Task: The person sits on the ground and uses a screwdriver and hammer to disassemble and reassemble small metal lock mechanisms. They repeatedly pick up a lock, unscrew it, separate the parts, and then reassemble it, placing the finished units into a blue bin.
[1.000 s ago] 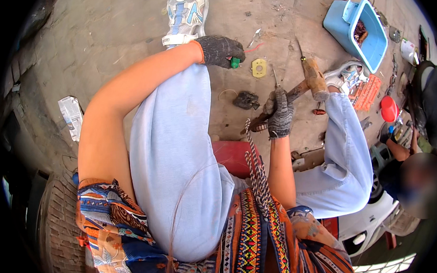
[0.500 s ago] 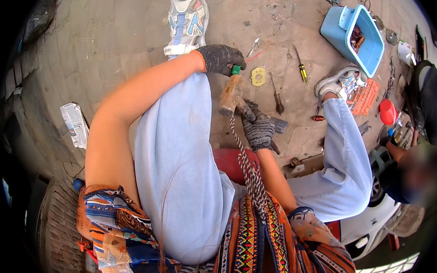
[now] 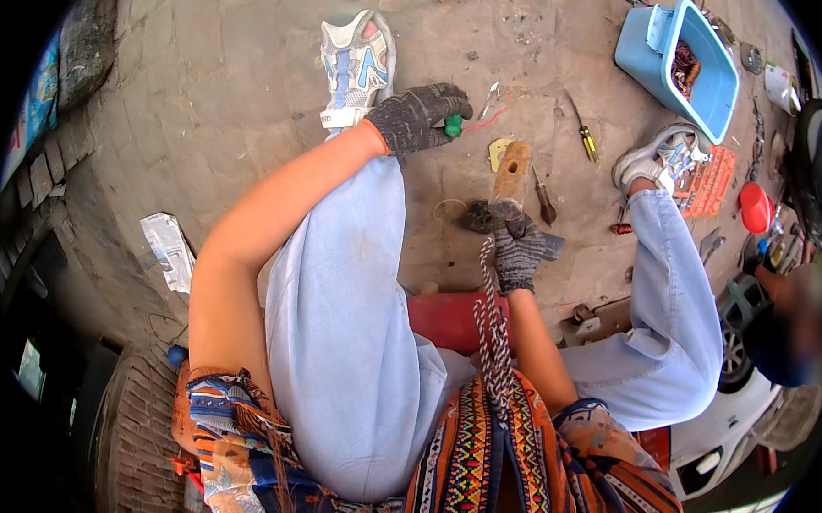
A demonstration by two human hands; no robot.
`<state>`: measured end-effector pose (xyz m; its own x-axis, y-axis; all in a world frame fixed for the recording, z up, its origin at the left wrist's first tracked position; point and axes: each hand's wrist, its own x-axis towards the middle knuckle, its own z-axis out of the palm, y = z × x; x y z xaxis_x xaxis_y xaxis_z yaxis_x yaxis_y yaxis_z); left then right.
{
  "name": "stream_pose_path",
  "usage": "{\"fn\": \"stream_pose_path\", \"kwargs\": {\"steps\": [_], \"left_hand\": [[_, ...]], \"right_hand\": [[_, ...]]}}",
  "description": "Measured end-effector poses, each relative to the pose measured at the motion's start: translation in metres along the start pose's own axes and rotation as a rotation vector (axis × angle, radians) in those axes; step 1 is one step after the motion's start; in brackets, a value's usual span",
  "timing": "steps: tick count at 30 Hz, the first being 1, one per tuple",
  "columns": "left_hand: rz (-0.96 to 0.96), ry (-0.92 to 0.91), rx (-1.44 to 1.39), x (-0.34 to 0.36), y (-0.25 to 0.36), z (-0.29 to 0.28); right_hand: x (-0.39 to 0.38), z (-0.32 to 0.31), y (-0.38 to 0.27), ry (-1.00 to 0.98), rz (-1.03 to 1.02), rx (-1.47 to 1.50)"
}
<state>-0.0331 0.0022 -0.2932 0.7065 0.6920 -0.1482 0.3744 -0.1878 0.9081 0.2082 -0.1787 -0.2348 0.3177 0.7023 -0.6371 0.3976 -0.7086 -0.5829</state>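
Note:
My left hand (image 3: 419, 119), in a dark glove with an orange cuff, is beyond my left knee, its fingers closed round a green handle (image 3: 453, 125); the rest of that tool is hidden. My right hand (image 3: 519, 256), in a grey knit glove, grips a hammer (image 3: 510, 171) with a worn brown head that has a hole in it. The hammer head stands apart from the green handle, to its right and nearer me. It partly covers a yellow plate (image 3: 497, 152). A dark lump (image 3: 475, 217) lies on the ground beside my right hand.
A screwdriver (image 3: 589, 143) and a dark-handled tool (image 3: 545, 205) lie on the paving. At the right stand a light-blue bin (image 3: 645, 58) with reddish-brown scrap, an orange grid (image 3: 712, 184) and a red bowl (image 3: 756, 207). Another person (image 3: 790, 327) is at the far right.
The hammer in my right hand has swung right and away from the green handle. My left hand still holds the handle, now tipped differently. The whole view has shifted slightly.

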Motion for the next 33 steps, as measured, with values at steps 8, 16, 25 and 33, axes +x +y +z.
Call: {"fn": "stream_pose_path", "kwargs": {"steps": [8,16,25,33], "left_hand": [[-0.056,0.137,0.107,-0.013,0.010,-0.018],[-0.013,0.333,0.021,-0.019,0.017,-0.036],[-0.035,1.013,-0.400,-0.019,0.036,-0.065],[-0.021,0.977,-0.172,-0.008,0.042,-0.064]], "right_hand": [[0.057,-0.007,-0.016,0.332,0.334,-0.466],[0.072,-0.001,0.019,0.496,0.079,-0.306],[0.153,0.125,-0.120,-0.012,-0.707,-0.281],[0.238,0.181,-0.143,-0.167,-0.907,-0.739]]}}
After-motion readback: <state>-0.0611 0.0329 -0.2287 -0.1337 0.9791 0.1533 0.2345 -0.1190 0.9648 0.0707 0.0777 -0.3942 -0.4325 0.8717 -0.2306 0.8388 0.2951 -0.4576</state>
